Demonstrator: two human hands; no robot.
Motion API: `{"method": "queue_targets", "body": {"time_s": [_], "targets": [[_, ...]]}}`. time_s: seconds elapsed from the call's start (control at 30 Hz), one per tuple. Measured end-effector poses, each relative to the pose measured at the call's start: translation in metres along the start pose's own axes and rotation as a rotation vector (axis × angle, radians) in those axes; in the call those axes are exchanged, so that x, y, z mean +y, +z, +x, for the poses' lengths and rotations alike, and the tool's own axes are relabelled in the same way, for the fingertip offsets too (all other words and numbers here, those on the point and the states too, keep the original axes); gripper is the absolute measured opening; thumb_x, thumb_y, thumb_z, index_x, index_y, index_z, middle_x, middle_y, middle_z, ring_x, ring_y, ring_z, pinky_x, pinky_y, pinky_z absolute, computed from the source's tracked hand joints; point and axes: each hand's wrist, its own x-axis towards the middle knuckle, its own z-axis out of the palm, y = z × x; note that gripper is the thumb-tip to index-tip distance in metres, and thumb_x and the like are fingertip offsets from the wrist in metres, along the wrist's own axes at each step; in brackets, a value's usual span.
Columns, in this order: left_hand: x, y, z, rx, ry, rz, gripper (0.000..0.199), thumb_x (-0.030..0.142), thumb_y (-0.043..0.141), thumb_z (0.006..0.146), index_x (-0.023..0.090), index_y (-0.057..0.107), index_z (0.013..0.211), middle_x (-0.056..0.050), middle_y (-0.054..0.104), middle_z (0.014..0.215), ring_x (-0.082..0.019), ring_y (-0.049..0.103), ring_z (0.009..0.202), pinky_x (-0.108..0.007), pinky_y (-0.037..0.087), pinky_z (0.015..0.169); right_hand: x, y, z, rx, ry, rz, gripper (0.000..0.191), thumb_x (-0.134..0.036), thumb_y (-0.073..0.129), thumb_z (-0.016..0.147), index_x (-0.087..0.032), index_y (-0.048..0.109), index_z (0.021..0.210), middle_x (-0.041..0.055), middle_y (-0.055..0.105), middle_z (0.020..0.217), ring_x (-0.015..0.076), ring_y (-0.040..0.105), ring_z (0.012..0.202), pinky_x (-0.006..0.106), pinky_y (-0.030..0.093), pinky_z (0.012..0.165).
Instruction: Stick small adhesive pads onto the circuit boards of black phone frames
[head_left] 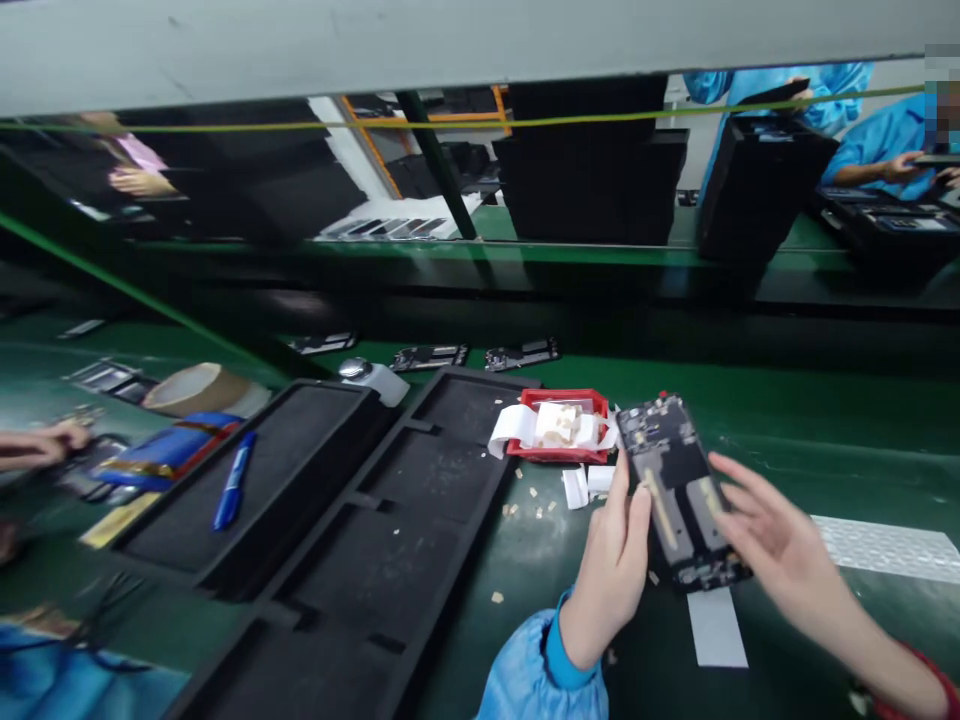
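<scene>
An opened phone body [679, 490] with bare circuit parts is held tilted above the green bench at the right. My left hand [611, 560] grips its left edge, thumb on the near face. At its right edge is my right hand [772, 535], fingers spread and the fingertips at or close to the phone's side. Behind my left hand sits a red bin [566, 455] with white paper and small tan pieces in it. A white card [718, 628] lies under the phone's lower end.
Black trays [390, 540] stretch along the left, one with a blue marker [234, 482]. More phone bodies [430, 357] lie behind. A tape roll [195, 388] and another person's hand [60, 440] are far left. A translucent sheet [889, 548] lies right.
</scene>
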Motion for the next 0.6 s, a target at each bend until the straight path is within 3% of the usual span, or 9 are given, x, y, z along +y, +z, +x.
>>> {"method": "queue_targets", "body": {"time_s": [0.1,0.17,0.23,0.3,0.33,0.37,0.43,0.6], "targets": [[-0.002,-0.009,0.004,0.012,-0.012,-0.197,0.089,0.072,0.039,0.097,0.014,0.023,0.162,-0.008,0.076,0.083,-0.017,0.063,0.058,-0.028,0.049,0.057,-0.002,-0.058,0.062,0.186,-0.029,-0.239,0.069,-0.052,0.068,0.092,-0.023,0.047,0.15,0.0189,0.07,0.131,0.031,0.074,0.114,0.04,0.065,0.091],[0.001,-0.015,0.004,0.109,-0.008,-0.283,0.089,0.074,0.044,0.094,0.011,0.036,0.156,-0.005,0.073,0.073,-0.014,0.057,0.051,-0.026,0.044,0.053,-0.007,-0.104,0.105,0.313,0.014,-0.496,0.06,-0.048,0.059,0.098,-0.02,0.047,0.15,0.0226,0.072,0.125,0.0287,0.075,0.11,0.036,0.063,0.088],[0.002,-0.02,0.004,0.182,-0.018,-0.327,0.081,0.074,0.051,0.092,0.01,0.054,0.141,-0.006,0.072,0.071,-0.012,0.055,0.051,-0.025,0.043,0.052,-0.013,-0.142,0.143,0.393,0.074,-0.664,0.045,-0.04,0.057,0.101,-0.014,0.059,0.137,0.027,0.073,0.113,0.0298,0.076,0.102,0.039,0.061,0.081],[-0.001,-0.023,0.003,0.209,-0.038,-0.361,0.074,0.073,0.057,0.089,0.011,0.063,0.129,-0.006,0.071,0.069,-0.011,0.054,0.05,-0.023,0.042,0.052,-0.018,-0.158,0.174,0.429,0.111,-0.842,0.028,-0.035,0.061,0.1,-0.017,0.068,0.121,0.0207,0.072,0.114,0.0263,0.073,0.104,0.04,0.059,0.087],[-0.004,-0.023,0.003,0.214,-0.043,-0.379,0.071,0.072,0.06,0.088,0.012,0.065,0.126,-0.005,0.071,0.068,-0.01,0.054,0.05,-0.023,0.042,0.052,-0.019,-0.155,0.19,0.423,0.11,-0.931,0.022,-0.034,0.064,0.099,-0.02,0.069,0.115,0.0168,0.07,0.12,0.0245,0.071,0.108,0.041,0.058,0.093],[-0.008,-0.022,0.004,0.218,-0.043,-0.398,0.069,0.071,0.061,0.088,0.012,0.066,0.124,-0.005,0.071,0.067,-0.01,0.053,0.049,-0.022,0.041,0.052,-0.017,-0.144,0.206,0.391,0.092,-1.011,0.02,-0.033,0.065,0.099,-0.021,0.069,0.114,0.0138,0.067,0.127,0.0236,0.067,0.115,0.042,0.055,0.1],[-0.017,-0.02,0.006,0.229,-0.034,-0.433,0.066,0.07,0.063,0.088,0.014,0.069,0.12,-0.005,0.071,0.066,-0.009,0.052,0.048,-0.021,0.04,0.05,-0.01,-0.099,0.245,0.249,0.009,-1.131,0.025,-0.032,0.068,0.097,-0.021,0.068,0.12,0.012,0.06,0.14,0.0258,0.058,0.128,0.047,0.049,0.11],[-0.035,-0.012,0.011,0.36,-0.051,-0.518,0.064,0.073,0.066,0.083,0.016,0.074,0.11,-0.005,0.07,0.062,-0.006,0.049,0.044,-0.018,0.038,0.049,0.016,0.079,0.352,-0.259,-0.335,-1.201,0.051,-0.037,0.07,0.096,-0.021,0.055,0.142,0.0117,0.046,0.157,0.0333,0.045,0.144,0.061,0.037,0.119]]}}
